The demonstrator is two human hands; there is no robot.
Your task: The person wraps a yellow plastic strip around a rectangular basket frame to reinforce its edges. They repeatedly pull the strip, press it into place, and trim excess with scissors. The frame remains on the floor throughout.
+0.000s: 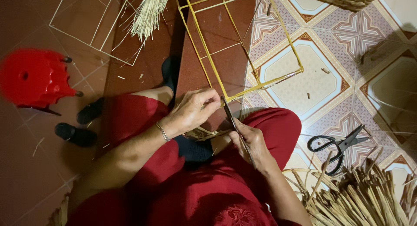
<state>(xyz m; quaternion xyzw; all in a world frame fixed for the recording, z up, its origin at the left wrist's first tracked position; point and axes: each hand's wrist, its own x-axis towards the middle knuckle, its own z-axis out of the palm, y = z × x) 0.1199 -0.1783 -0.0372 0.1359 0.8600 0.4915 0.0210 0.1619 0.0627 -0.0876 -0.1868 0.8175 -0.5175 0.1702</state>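
Seated low, red trousers, lap in view. Your left hand point(193, 109) pinches closed on the near corner of the yellow stick frame point(243, 48), which juts from your knees out over the floor. Your right hand point(251, 141) grips a thin dark blade point(230, 115), tip at that same corner joint. The frame's box outline looks assembled; this corner appears to be the part in work. A second pale frame point(93, 22) lies by the red stool point(34, 76). Black scissors point(338, 144) rest on the patterned tiles point(304, 78) beside a heap of dry strips point(360, 195), much of it unused.
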